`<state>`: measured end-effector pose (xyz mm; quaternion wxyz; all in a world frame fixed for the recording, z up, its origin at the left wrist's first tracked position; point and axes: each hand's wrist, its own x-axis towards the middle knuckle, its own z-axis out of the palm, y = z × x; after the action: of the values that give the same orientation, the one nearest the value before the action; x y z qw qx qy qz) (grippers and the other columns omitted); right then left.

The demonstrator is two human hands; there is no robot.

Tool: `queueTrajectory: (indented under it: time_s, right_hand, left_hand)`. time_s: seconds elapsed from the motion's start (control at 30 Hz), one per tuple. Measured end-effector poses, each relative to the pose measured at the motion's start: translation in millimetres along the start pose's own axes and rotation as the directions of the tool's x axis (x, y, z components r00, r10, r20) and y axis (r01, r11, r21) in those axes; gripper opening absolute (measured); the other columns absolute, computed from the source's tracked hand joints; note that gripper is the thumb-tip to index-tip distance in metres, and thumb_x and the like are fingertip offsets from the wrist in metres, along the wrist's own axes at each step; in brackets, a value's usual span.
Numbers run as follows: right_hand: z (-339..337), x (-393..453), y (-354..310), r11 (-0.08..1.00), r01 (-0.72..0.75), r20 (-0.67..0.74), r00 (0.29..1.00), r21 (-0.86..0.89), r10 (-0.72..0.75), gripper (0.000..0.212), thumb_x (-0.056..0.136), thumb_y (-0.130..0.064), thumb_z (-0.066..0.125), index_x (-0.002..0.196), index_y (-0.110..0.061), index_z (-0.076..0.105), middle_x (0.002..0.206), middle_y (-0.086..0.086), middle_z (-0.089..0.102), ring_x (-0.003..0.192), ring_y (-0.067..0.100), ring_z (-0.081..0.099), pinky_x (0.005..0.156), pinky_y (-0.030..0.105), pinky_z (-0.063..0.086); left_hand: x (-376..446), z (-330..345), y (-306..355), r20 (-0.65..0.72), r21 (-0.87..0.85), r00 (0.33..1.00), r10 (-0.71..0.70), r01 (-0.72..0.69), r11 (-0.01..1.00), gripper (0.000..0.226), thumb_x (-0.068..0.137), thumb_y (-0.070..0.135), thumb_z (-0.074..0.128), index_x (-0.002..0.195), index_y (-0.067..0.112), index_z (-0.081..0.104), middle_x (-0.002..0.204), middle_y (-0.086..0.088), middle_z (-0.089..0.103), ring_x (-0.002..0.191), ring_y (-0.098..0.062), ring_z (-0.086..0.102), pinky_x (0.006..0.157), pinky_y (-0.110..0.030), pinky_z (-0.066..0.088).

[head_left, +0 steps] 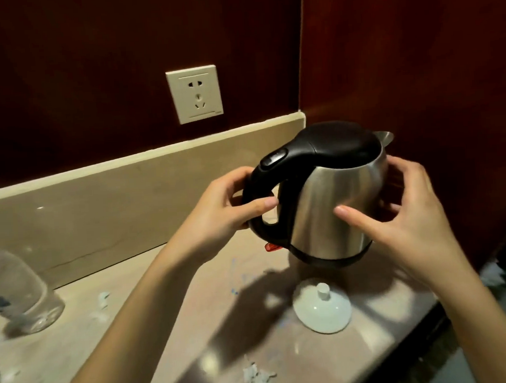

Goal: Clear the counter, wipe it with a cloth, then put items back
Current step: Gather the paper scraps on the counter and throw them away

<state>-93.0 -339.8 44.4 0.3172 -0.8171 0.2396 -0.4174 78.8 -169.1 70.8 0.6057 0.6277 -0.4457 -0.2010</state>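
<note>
A steel kettle (pixel 323 204) with a black lid and black handle hangs tilted just above the beige counter (pixel 151 289), near the right back corner. My left hand (pixel 229 204) grips the black handle. My right hand (pixel 407 214) cups the steel body from the right, thumb on the front and fingers behind. A white ceramic lid (pixel 322 310) with a knob lies on the counter right under the kettle. Bits of torn paper (pixel 259 379) and blue-white scraps (pixel 101 302) are scattered over the counter.
An upturned clear glass (pixel 18 294) stands at the left edge. A wall socket (pixel 195 94) sits on the dark wood wall above the beige backsplash. The counter's front edge runs to the lower right, with more white scraps (pixel 492 274) beyond it.
</note>
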Motion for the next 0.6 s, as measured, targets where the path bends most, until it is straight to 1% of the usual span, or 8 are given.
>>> queueTrajectory:
  time_s: [0.1, 0.17, 0.2, 0.27, 0.37, 0.4, 0.53, 0.6]
  right_hand:
    - [-15, -4, 14, 0.998, -0.045, -0.031, 0.999, -0.033, 0.044, 0.104, 0.049, -0.076, 0.066, 0.138, -0.031, 0.035, 0.126, -0.025, 0.033, 0.123, 0.005, 0.042, 0.099, 0.033, 0.043]
    - [-23, -7, 21, 0.996, -0.076, -0.048, 0.996, -0.053, 0.074, 0.105, 0.051, -0.077, 0.071, 0.138, -0.031, 0.035, 0.127, -0.025, 0.033, 0.125, 0.008, 0.042, 0.101, 0.038, 0.044]
    - [-27, -9, 25, 0.994, -0.093, -0.054, 0.994, -0.061, 0.090, 0.105, 0.051, -0.075, 0.072, 0.138, -0.030, 0.035, 0.128, -0.024, 0.033, 0.125, 0.009, 0.042, 0.101, 0.040, 0.044]
    - [-29, -13, 33, 0.989, -0.134, -0.062, 0.990, -0.069, 0.130, 0.106, 0.048, -0.070, 0.068, 0.139, -0.028, 0.035, 0.133, -0.018, 0.035, 0.126, 0.011, 0.041, 0.103, 0.043, 0.043]
    - [-25, -16, 47, 0.979, -0.195, -0.051, 0.980, -0.068, 0.191, 0.108, 0.046, -0.069, 0.068, 0.140, -0.027, 0.034, 0.139, -0.010, 0.036, 0.127, 0.014, 0.041, 0.104, 0.046, 0.042]
    - [-23, -16, 51, 0.975, -0.210, -0.041, 0.977, -0.070, 0.208, 0.109, 0.046, -0.069, 0.068, 0.140, -0.026, 0.034, 0.139, -0.009, 0.036, 0.127, 0.014, 0.041, 0.104, 0.046, 0.042]
    - [-9, -18, 65, 0.962, -0.263, 0.016, 0.964, -0.067, 0.265, 0.107, 0.050, -0.066, 0.069, 0.142, -0.025, 0.032, 0.141, -0.008, 0.034, 0.128, 0.016, 0.041, 0.104, 0.044, 0.042]
    - [-3, -18, 67, 0.959, -0.273, 0.034, 0.960, -0.077, 0.277, 0.107, 0.052, -0.066, 0.068, 0.143, -0.026, 0.029, 0.144, -0.007, 0.033, 0.130, 0.018, 0.041, 0.106, 0.044, 0.041]
  left_hand:
    - [11, 17, -3, 0.051, -0.029, 0.999, -0.007, 0.009, 1.000, 0.030, 0.079, 0.016, 0.068, 0.107, 0.009, 0.060, 0.094, -0.007, 0.057, 0.092, -0.030, 0.060, 0.078, -0.047, 0.050]
    - [16, 29, -7, 0.079, -0.038, 0.997, -0.018, 0.021, 0.999, 0.026, 0.082, 0.012, 0.067, 0.106, 0.007, 0.060, 0.092, -0.007, 0.057, 0.092, -0.030, 0.060, 0.081, -0.055, 0.050]
    - [19, 35, -10, 0.091, -0.037, 0.996, -0.020, 0.023, 0.999, 0.025, 0.083, 0.011, 0.067, 0.106, 0.007, 0.060, 0.092, -0.006, 0.057, 0.092, -0.030, 0.060, 0.081, -0.054, 0.051]
    - [24, 45, -18, 0.107, -0.039, 0.994, -0.026, 0.030, 0.999, 0.023, 0.085, 0.008, 0.066, 0.108, 0.006, 0.059, 0.094, -0.007, 0.058, 0.092, -0.030, 0.061, 0.079, -0.050, 0.052]
    - [31, 53, -34, 0.116, -0.031, 0.992, -0.054, 0.058, 0.998, 0.026, 0.087, 0.007, 0.066, 0.112, 0.007, 0.060, 0.103, -0.017, 0.057, 0.091, -0.028, 0.061, 0.079, -0.051, 0.053]
    - [33, 55, -40, 0.117, -0.030, 0.991, -0.062, 0.066, 0.997, 0.027, 0.087, 0.006, 0.066, 0.113, 0.007, 0.060, 0.102, -0.018, 0.057, 0.089, -0.026, 0.061, 0.078, -0.050, 0.051]
    - [36, 57, -60, 0.105, -0.042, 0.988, -0.111, 0.115, 0.992, 0.020, 0.086, 0.003, 0.065, 0.105, 0.004, 0.060, 0.090, -0.005, 0.056, 0.084, -0.018, 0.059, 0.075, -0.036, 0.050]
    - [37, 56, -63, 0.108, -0.046, 0.985, -0.133, 0.139, 0.989, 0.020, 0.087, 0.003, 0.065, 0.106, 0.003, 0.059, 0.090, -0.003, 0.057, 0.083, -0.015, 0.060, 0.075, -0.035, 0.049]
